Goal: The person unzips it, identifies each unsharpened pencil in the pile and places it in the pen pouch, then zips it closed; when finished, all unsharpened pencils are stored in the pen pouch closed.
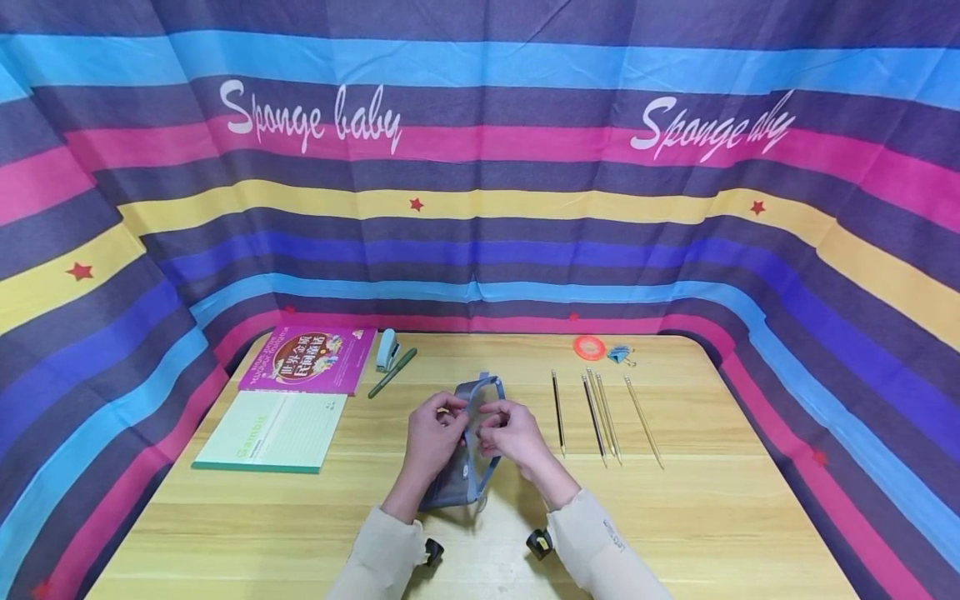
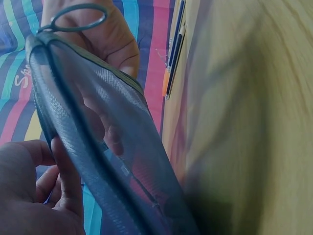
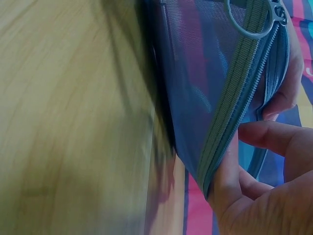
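A blue-grey mesh zipper pouch (image 1: 447,486) stands on the table between both hands, its zipped mouth spread apart. My left hand (image 1: 431,440) pinches the left edge of the mouth between thumb and fingers. Opposite it, my right hand (image 1: 519,435) pinches the right edge. In the right wrist view the zipper teeth (image 3: 261,66) run along the rim beside the right hand's fingers (image 3: 227,171). A round ring pull (image 2: 79,6) hangs at one end of the zipper in the left wrist view. See-through mesh (image 2: 142,142) shows fingers behind it.
Several pencils (image 1: 594,417) lie to the right of the pouch. Behind them are an orange ring-shaped roll (image 1: 577,348) and blue binder clips (image 1: 618,355). At left lie a purple book (image 1: 262,367), a pale green notebook (image 1: 292,429), a stapler (image 1: 387,350) and a green pen (image 1: 393,372).
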Tool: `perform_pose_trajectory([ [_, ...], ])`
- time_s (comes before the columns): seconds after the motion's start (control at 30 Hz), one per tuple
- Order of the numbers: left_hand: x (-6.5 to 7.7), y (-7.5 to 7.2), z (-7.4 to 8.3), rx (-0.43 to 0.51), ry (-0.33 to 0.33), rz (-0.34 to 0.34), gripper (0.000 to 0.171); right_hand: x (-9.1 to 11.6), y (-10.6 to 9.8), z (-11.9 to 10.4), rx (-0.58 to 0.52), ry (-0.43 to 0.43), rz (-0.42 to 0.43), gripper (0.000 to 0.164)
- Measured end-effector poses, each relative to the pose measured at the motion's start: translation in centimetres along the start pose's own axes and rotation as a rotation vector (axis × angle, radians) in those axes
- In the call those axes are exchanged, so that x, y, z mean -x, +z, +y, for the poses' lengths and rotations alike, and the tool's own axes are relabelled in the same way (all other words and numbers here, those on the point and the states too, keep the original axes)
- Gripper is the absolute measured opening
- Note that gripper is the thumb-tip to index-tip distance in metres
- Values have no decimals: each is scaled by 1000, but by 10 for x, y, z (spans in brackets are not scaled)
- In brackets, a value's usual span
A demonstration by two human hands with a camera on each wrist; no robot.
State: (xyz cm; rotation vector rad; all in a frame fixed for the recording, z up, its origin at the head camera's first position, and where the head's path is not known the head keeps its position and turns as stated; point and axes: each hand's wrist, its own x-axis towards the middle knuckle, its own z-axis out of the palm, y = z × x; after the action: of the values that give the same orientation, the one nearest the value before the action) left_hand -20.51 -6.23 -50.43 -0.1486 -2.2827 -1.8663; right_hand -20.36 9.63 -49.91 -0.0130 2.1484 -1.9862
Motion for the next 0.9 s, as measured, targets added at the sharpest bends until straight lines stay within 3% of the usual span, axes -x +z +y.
perform_pose_trajectory([
  [0.57, -1, 0, -2, 23, 13, 9, 13, 2, -4, -3, -9, 9, 11, 48],
  [0.9, -1, -1, -2, 16, 23, 22, 13, 0, -24, -8, -10, -23, 69, 45],
])
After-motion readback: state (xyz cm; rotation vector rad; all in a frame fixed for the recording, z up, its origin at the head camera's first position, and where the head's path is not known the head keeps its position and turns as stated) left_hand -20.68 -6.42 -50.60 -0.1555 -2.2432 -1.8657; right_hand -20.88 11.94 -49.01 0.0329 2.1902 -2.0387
